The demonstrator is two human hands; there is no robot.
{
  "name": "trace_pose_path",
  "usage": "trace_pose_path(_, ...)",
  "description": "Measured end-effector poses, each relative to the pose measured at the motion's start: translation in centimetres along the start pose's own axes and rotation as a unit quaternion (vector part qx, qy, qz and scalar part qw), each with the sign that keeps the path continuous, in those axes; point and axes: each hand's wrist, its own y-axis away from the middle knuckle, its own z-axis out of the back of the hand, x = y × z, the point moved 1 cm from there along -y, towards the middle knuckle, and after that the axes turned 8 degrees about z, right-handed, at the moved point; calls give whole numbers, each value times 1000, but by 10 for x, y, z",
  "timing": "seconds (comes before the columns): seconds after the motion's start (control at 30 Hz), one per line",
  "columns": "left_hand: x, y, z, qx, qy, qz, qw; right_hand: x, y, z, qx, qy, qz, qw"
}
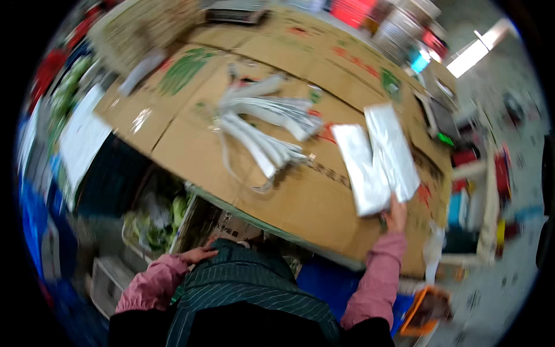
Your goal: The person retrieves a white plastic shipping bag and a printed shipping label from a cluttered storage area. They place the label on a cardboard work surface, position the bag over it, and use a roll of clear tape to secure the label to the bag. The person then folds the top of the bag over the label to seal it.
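Two folded stacks of white plastic bags (370, 168) lie side by side at the right of a cardboard-covered table. My right hand (396, 216) is at their near end, its fingers closed on the edge of the right-hand stack; the fingertips are partly hidden. Left of these, a spread bundle of white strips (269, 127), tied together at one end, rests on the cardboard. Away from the table, my left hand (199, 254) lies on the dark striped apron (243, 277) at my front, fingers laid out with nothing in them.
Flattened cardboard (191, 144) covers the table. A scale (439, 120) with a green display stands at the right edge. Beneath the near left side is a crate of green vegetables (153, 222). An orange basket (426, 312) sits low at right. The picture is blurred.
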Motion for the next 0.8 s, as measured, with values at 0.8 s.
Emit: trace_pose_path(0.8,58,-6,-135,-275,297,217,888,77,166,-521,418,521,368,647)
